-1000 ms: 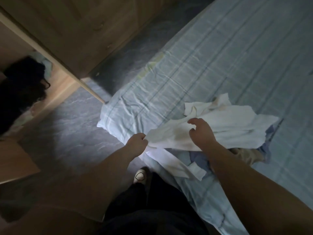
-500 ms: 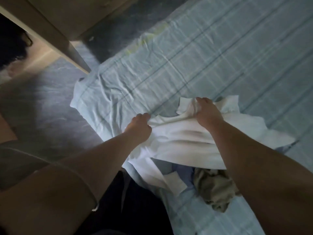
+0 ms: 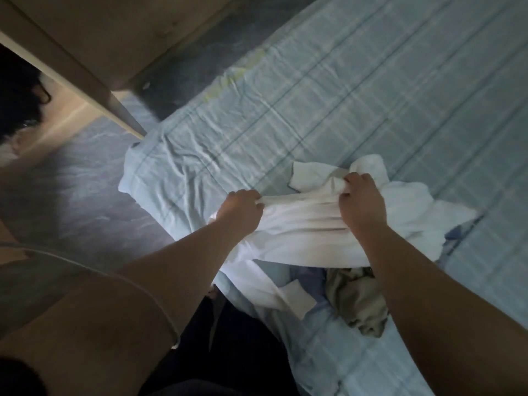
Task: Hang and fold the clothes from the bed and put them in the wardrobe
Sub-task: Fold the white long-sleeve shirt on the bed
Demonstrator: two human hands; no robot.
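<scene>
A white collared shirt (image 3: 303, 232) lies stretched across the near corner of the bed (image 3: 357, 95), which has a pale blue checked sheet. My left hand (image 3: 241, 211) grips a bunched edge of the shirt at its left end. My right hand (image 3: 361, 202) grips the fabric near the collar. One sleeve with a cuff (image 3: 297, 300) trails toward me. Under the shirt sit a crumpled olive garment (image 3: 357, 304) and a blue garment (image 3: 307, 277), mostly hidden.
The open wooden wardrobe (image 3: 85, 47) stands at the upper left, its door edge reaching close to the bed corner. Dark clothing (image 3: 17, 95) lies inside it. Grey floor (image 3: 85, 195) runs between wardrobe and bed. My dark trousers (image 3: 228, 352) are below.
Both hands have carried the white shirt further onto the bed and pulled it taut between them. The olive garment underneath has come into view.
</scene>
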